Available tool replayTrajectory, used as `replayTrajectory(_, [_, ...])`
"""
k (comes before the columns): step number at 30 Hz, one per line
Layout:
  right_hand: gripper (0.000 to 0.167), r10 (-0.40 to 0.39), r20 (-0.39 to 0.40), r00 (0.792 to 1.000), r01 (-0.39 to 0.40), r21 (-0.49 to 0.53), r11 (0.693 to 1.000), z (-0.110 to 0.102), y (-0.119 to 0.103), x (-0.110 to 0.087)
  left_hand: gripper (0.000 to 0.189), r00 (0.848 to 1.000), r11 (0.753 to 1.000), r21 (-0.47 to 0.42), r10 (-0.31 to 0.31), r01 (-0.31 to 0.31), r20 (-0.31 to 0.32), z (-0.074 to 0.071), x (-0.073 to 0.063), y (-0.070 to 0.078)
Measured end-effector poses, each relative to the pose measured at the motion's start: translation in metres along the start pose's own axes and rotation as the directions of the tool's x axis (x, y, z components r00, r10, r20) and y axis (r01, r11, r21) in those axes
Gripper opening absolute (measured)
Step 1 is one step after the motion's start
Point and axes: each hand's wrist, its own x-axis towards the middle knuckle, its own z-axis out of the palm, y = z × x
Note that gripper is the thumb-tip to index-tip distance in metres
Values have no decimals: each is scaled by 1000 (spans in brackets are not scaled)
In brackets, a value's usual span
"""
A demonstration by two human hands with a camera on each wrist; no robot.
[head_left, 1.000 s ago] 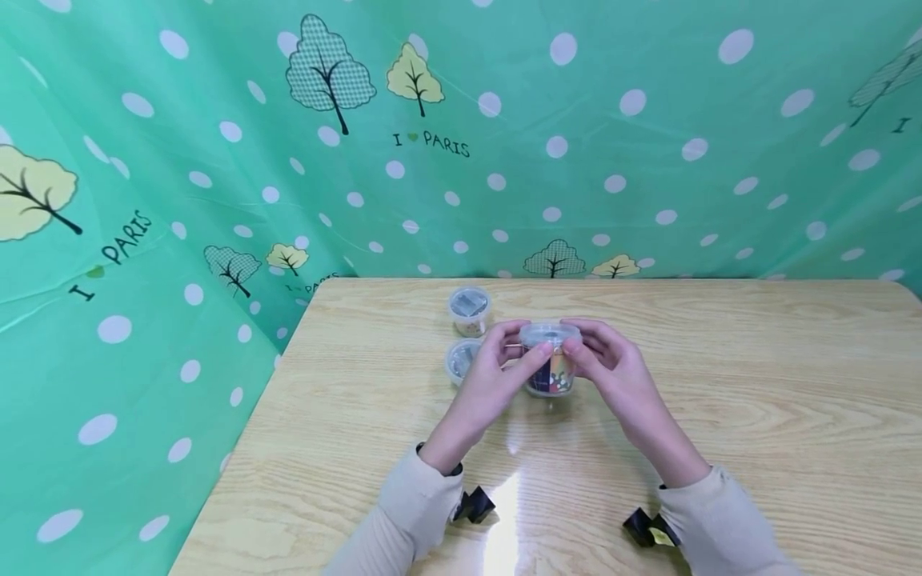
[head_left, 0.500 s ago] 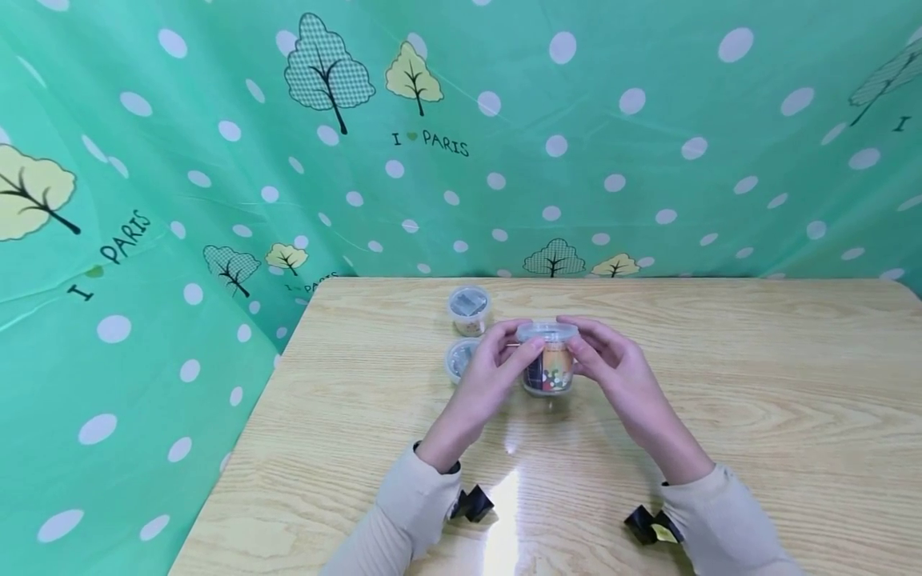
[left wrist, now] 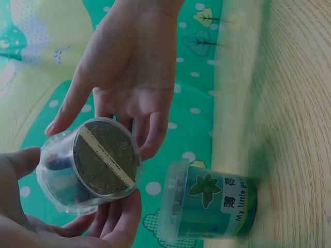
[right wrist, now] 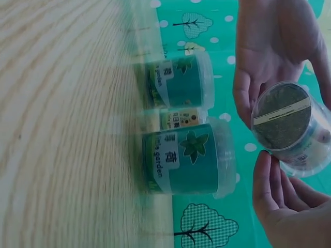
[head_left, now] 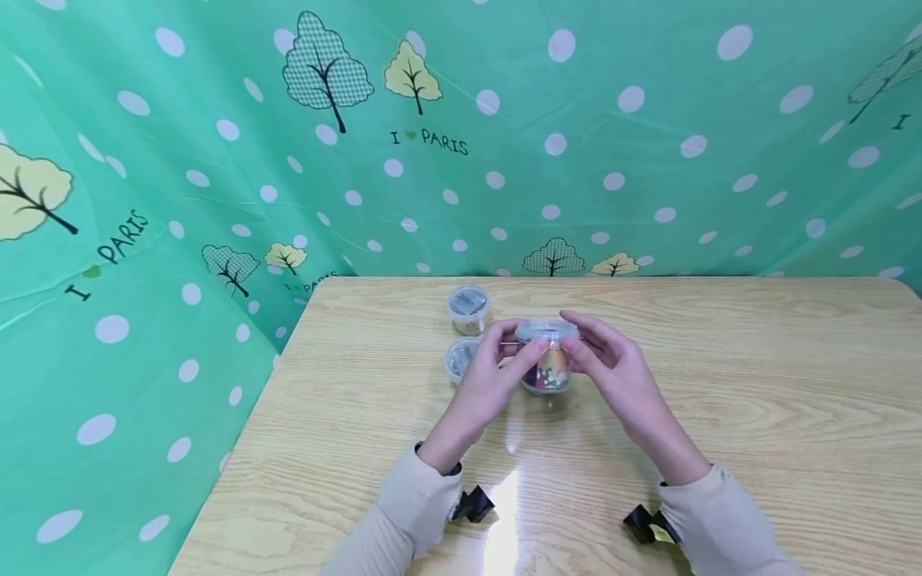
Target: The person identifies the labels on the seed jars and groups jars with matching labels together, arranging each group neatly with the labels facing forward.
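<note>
Both hands hold a lidded clear plastic cup (head_left: 553,374) upright above the table, its printed wrap showing orange, dark blue and coloured dots. My left hand (head_left: 497,364) grips its left side, thumb on the front just under the lid. From the right, my right hand (head_left: 612,364) curls round it with its thumb on the front. Seen from below, the cup's base (left wrist: 106,160) shows dark, soil-like filling crossed by a pale strip. Two similar lidded cups stand left of the hands: a far cup (head_left: 468,308) and a nearer cup (head_left: 461,360), partly hidden by my left hand.
In the right wrist view, two green "My little garden" cups stand on the wooden table (head_left: 346,432), a nearer green cup (right wrist: 189,160) and another green cup (right wrist: 181,80), with a cream-labelled cup (right wrist: 181,119) between and behind. A green polka-dot curtain (head_left: 504,184) borders the table's back and left.
The held cup has turned slightly, its printed panels shifting left, and it has moved a little left. Both thumbs have shifted on its front. The cups on the table have stayed put.
</note>
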Motion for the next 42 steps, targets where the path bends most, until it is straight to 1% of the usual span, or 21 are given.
replayTrajectory(3, [50, -8, 10, 1000, 8, -21, 1000, 0, 0, 1, 54, 1000, 999, -38, 10, -9, 4, 0, 1, 0])
replayTrajectory(5, [49, -16, 20, 1000, 17, -23, 1000, -1, 0, 1, 50, 1000, 997, -70, 20, -20, 11, -1, 2, 0])
replayTrajectory(7, [49, -26, 31, 999, 27, -19, 999, -1, -1, 1, 48, 999, 996, -84, 28, -27, 21, -1, 2, 0])
replayTrajectory(8, [48, -33, 33, 999, 33, -16, 999, -1, 0, 1, 48, 999, 996, -81, 36, -34, 25, -2, 2, 0])
replayTrajectory(12, [46, -56, 24, 998, 56, -3, 998, -1, 0, 0, 48, 999, 998, -65, 29, -26, 45, -2, 1, 0])
replayTrajectory(16, [46, -62, 10, 998, 62, 2, 998, -1, 0, -1, 51, 998, 998, -56, 29, -26, 56, -1, 0, 1])
replayTrajectory(19, [47, -60, -2, 998, 60, 1, 998, -1, 0, -2, 59, 999, 1000, -20, 16, -16, 43, 0, -1, 2])
replayTrajectory(23, [47, -64, -37, 997, 64, -9, 998, 1, 1, -1, 70, 1000, 1000, 19, -3, 3, 16, 1, -2, 1])
replayTrajectory(26, [47, -73, -51, 996, 72, -17, 997, 3, 2, -1, 66, 1000, 1000, 17, -5, 5, 2, 2, -1, -1])
replayTrajectory(30, [47, -75, -51, 996, 74, -19, 997, 4, 2, -1, 58, 1000, 1000, 24, -6, 7, -12, 4, -1, -1])
replayTrajectory(35, [48, -71, -45, 997, 70, -19, 997, 3, 2, -1, 56, 1000, 999, 32, 6, -5, -15, 4, -1, 0])
replayTrajectory(42, [48, -74, -8, 997, 74, -30, 997, 0, 0, -1, 54, 1000, 999, -39, 15, -15, 6, 3, -1, 0])
